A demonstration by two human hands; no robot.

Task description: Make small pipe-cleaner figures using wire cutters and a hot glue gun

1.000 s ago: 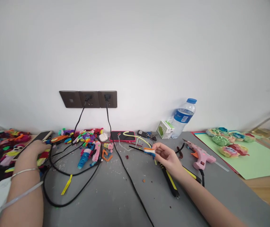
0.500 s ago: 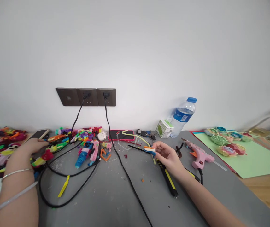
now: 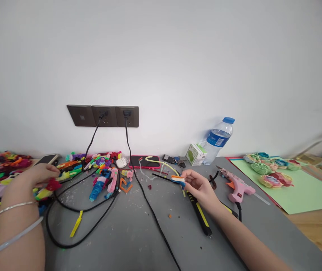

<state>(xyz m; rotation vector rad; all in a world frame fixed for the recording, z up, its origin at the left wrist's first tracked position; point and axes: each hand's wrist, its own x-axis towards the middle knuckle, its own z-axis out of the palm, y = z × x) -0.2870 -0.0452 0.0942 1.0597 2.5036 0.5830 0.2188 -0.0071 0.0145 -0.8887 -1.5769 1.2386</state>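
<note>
My right hand pinches a small orange, white and blue striped piece on a thin black stick above the grey table. My left hand reaches into a pile of coloured craft pieces at the table's left, fingers curled over a red and yellow-green bit. A pink glue gun lies just right of my right hand. A black and yellow utility knife lies under my right wrist.
Black cables run from the wall sockets across the table. A phone in a pink case, a water bottle, a small green carton and keys stand along the wall. Green paper with paper flowers lies at right.
My left hand has pulled back from the phone at the far left and closed over the coloured pieces. My right hand has stayed put with the striped piece.
</note>
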